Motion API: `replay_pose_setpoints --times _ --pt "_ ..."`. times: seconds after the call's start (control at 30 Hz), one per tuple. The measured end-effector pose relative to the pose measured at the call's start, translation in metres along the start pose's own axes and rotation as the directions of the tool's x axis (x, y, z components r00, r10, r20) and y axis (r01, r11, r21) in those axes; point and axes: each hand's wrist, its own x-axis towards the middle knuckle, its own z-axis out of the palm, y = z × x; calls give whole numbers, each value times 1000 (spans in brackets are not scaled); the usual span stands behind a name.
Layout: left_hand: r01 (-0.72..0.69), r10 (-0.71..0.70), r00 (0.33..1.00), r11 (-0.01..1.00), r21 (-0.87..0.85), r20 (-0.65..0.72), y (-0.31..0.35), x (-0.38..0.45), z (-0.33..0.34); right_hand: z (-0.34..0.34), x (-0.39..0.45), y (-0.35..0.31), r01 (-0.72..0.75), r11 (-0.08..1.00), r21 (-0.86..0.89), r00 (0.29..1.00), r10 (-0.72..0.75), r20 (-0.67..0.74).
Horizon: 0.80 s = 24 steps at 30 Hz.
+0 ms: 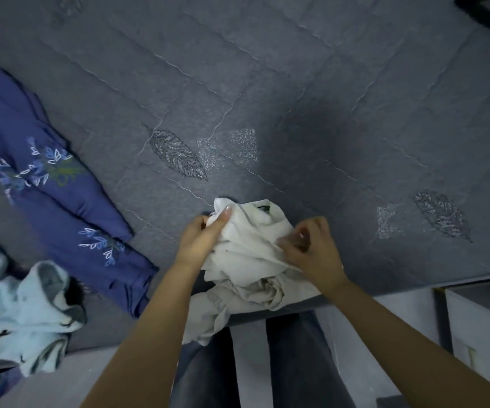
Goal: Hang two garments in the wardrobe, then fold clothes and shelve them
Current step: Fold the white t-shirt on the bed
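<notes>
From the head camera I see both hands gripping a crumpled white garment [246,245] at the bed's [296,98] near edge: left hand [201,241] pinching its far-left corner, right hand [311,248] curled into folds (fingertips partly hidden). A blue embroidered garment [61,201] lies far left.

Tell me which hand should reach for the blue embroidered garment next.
Left, probably. The blue embroidered garment lies on the bed on the left hand's side; the right hand would have to cross over. Both hands now grip the white garment.
</notes>
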Motion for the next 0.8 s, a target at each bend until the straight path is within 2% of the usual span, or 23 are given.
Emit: replay_pose_setpoints --times 0.07,0.13,0.2,0.27,0.33,0.37,0.43,0.5,0.57,0.63,0.73,0.8 --pt "-65 69 996 995 74 -51 4 6 4 -2 18 -3 -121 987 106 988 109 112" --pt "-149 148 987 989 -12 -65 5 6 1 -1 28 -5 -162 982 100 964 136 231" --pt "-207 194 976 967 -146 -95 5 -1 -9 -1 31 -8 -129 985 111 981 110 159" --pt "-222 196 973 938 -265 -121 2 -12 -26 -5 31 -13 -151 956 253 987 159 -14" --pt "-250 235 968 921 -298 -87 -1 -26 -41 -14 29 -19 -168 890 424 969 228 -96" --pt "-276 275 960 914 -297 -46 -3 -35 -46 -16 27 -20 -161 886 435 969 226 -103" --pt "-302 327 945 898 -321 27 -6 -48 -54 -17 23 -22 -107 939 326 982 150 -111" --pt "-300 330 944 886 -354 26 -7 -55 -59 -19 21 -22 4 984 177 996 12 -88" --pt "-286 314 949 876 -387 10 -7 -58 -66 -22 21 -22 38 995 97 998 -42 38" --pt "-249 286 958 860 -445 17 -8 -61 -70 -23 18 -23 13 999 33 989 -18 150" --pt "-214 253 967 855 -473 19 -16 -68 -71 -18 9 -26 90 992 -94 996 -91 -2" --pt "-184 208 978 854 -486 -5 -25 -74 -69 -13 0 -30 107 992 -62 992 -110 -54"
